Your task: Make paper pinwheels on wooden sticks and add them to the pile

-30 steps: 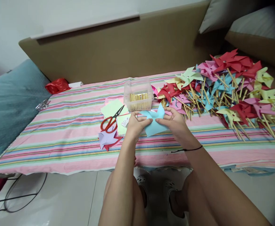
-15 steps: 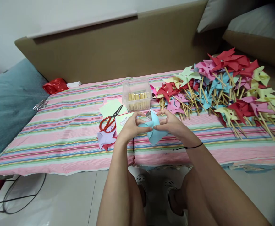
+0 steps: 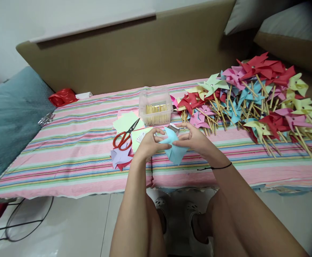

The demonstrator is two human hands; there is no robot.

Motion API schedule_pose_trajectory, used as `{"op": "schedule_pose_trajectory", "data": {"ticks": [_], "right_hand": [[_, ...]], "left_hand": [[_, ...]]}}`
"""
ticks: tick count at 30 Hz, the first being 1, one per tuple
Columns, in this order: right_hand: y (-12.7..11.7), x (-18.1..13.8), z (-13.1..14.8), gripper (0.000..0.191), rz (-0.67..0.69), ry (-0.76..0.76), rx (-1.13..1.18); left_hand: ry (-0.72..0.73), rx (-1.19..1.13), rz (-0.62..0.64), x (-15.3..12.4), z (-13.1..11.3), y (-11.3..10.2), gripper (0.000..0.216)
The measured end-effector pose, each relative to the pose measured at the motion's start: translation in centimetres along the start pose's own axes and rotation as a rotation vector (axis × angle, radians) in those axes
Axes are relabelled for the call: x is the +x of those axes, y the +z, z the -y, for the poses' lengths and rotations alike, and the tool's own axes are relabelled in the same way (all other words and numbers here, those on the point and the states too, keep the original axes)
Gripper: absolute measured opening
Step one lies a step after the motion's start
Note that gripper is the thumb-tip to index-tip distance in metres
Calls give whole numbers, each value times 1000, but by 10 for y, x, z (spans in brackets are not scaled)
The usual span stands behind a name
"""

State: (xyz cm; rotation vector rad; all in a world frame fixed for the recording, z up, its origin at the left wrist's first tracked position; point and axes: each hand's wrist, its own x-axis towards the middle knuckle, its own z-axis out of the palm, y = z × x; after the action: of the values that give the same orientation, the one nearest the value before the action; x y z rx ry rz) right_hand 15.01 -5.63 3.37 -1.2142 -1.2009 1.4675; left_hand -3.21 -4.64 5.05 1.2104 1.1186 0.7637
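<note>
Between my two hands is a light blue paper pinwheel, its blades folded toward the centre and no stick visible on it. My left hand pinches its left side, thumb near the middle. From the right, my right hand grips it with the thumb by the centre. Just behind the pinwheel lies a small box, partly covered by it. Red-handled scissors rest left of my left hand on pale green paper sheets. Nearer me is a flat purple paper piece over a red one.
A clear plastic box holding short wooden sticks stands behind my hands. Many finished pinwheels on sticks are heaped at the right. A red plastic bag sits at the far left on the striped cloth, beside a teal cushion.
The blue pinwheel has turned and tilted slightly between my fingers, and its upper blade has tipped to the left. Both hands keep hold of it in nearly the same place.
</note>
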Motion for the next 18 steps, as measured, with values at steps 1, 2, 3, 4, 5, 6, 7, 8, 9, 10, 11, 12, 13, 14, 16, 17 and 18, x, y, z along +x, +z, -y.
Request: {"op": "schedule_pose_trajectory", "data": {"ticks": [1,2,3,4,5,6,7,8,9,10,11,12,13,14,16,17,18], "right_hand": [[-1,0,2,64,-51,-42,33],[-2,0,3,63,-104,-90,72],[-4,0,5,61,-147,-139,109],[-6,-1,7,59,-169,-184,137],[-8,-1,8,57,-160,-220,150],[-10,-1,9,56,-128,-251,145],[-12,-2,9,52,-83,-275,125],[-13,-3,9,46,-36,-296,93],[-13,-4,8,39,5,-313,58],[-12,-4,7,32,39,-327,23],[-11,-5,6,25,63,-336,-11],[-9,-5,6,20,81,-341,-38],[-7,-5,5,18,91,-342,-58],[-6,-5,4,16,92,-340,-68],[-4,-4,3,16,76,-335,-82],[-3,-4,3,17,67,-333,-84],[-3,-3,3,19,63,-328,-80]], "left_hand": [[-4,-53,-44,0,-1,-1,47],[-8,-110,-97,0,-1,-1,48],[-12,-168,-148,1,-2,-2,48],[-16,-223,-188,2,-2,-3,47],[-18,-274,-206,2,-3,-3,45],[-17,-317,-206,3,-3,-4,41],[-13,-348,-197,3,-4,-4,37],[-9,-368,-187,4,-4,-4,33],[-5,-378,-180,4,-4,-4,29],[-1,-382,-179,4,-4,-4,25],[4,-382,-179,4,-4,-4,22],[9,-379,-174,4,-4,-4,20],[17,-374,-163,4,-3,-3,18],[28,-370,-149,4,-3,-2,16],[44,-361,-127,4,-2,-1,15],[47,-358,-125,4,-2,0,15],[46,-353,-132,4,-1,1,14]]}}
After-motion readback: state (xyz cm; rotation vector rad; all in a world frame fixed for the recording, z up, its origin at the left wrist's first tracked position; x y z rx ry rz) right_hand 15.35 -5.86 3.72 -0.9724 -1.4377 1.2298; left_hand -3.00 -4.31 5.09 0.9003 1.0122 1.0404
